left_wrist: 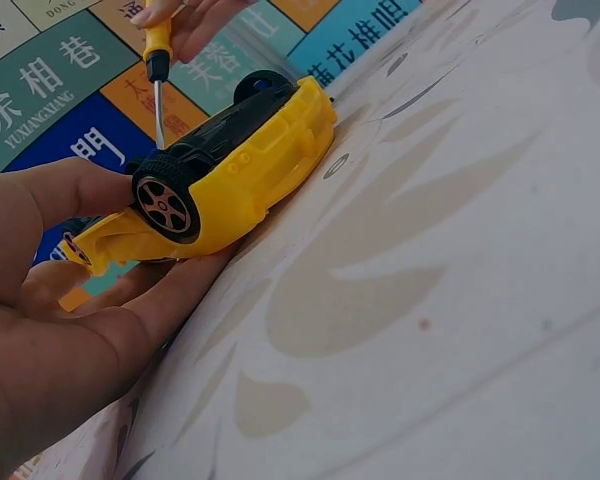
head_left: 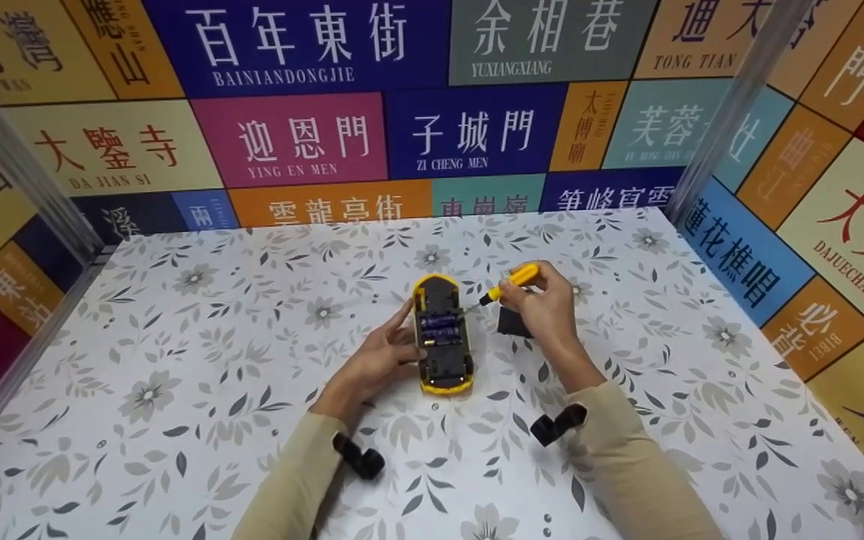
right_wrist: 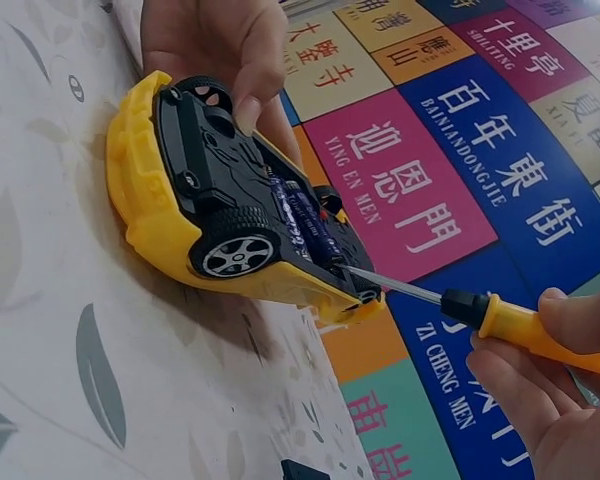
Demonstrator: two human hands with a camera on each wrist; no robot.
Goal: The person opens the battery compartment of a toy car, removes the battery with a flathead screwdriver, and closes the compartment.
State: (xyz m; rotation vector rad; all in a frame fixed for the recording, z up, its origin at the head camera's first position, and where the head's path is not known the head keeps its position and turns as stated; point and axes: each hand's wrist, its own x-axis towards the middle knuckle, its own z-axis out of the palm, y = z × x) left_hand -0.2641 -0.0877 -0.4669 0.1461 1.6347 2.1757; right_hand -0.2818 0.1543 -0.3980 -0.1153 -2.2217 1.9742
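Observation:
A yellow toy car (head_left: pixel 447 364) lies upside down, its black underside facing up. Purple batteries (right_wrist: pixel 305 218) sit in the uncovered compartment in that underside. With the thumb on the underside by a wheel (left_wrist: pixel 166 207) and fingers beneath the body, my left hand (head_left: pixel 378 361) grips the car. My right hand (head_left: pixel 552 304) holds a screwdriver (right_wrist: pixel 525 332) by its yellow handle. The thin metal shaft (right_wrist: pixel 392 284) slants down to the edge of the battery compartment; whether its tip touches a battery cannot be made out.
A small black object (head_left: pixel 512 322) lies on the table beside my right hand, partly hidden by it. White cloth with grey flowers and leaves covers the table (head_left: pixel 199 337). Panels with coloured signs (head_left: pixel 289 139) enclose the back and both sides.

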